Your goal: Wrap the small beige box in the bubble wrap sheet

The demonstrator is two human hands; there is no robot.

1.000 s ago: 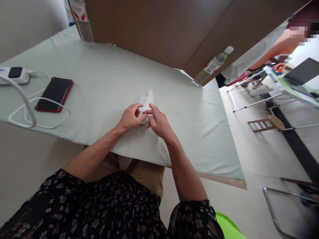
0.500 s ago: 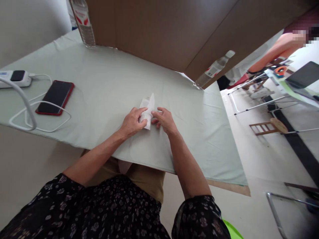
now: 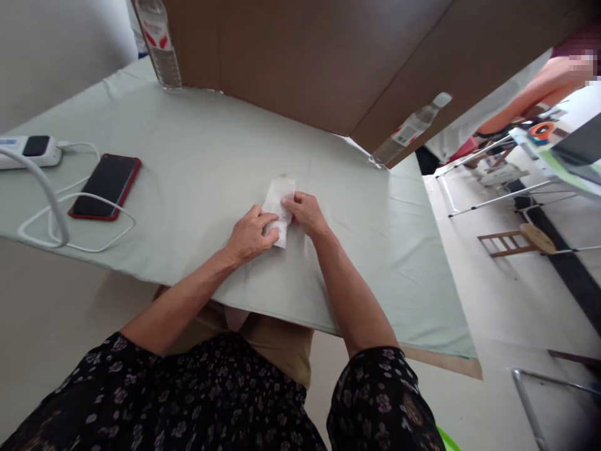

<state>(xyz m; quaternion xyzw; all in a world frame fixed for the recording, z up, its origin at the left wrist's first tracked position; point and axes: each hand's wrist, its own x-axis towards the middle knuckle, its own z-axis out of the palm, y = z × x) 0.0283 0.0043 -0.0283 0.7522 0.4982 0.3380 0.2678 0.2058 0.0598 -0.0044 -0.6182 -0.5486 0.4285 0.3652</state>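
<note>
A white tissue-like sheet (image 3: 280,190), folded into a narrow piece, lies on the pale green cloth of the table (image 3: 197,163). My left hand (image 3: 251,235) rests on its left edge, thumb and fingertips on the sheet with a gap between them. On the right side, my right hand (image 3: 307,214) pinches the sheet's edge between thumb and fingers. Some fingertips of the right hand are hidden under or behind the sheet.
A brown cardboard panel (image 3: 291,62) stands behind, with one bottle (image 3: 164,56) at left and another (image 3: 406,133) at right. A phone (image 3: 106,186), white cable (image 3: 107,249) and power strip (image 3: 44,160) lie left. A wooden stool (image 3: 538,239) stands beyond the table.
My right hand has closed on the sheet's right edge, where its fingers were apart before. The upper part of the sheet, raised to a point earlier, now lies flatter and wider. My left hand has barely moved.
</note>
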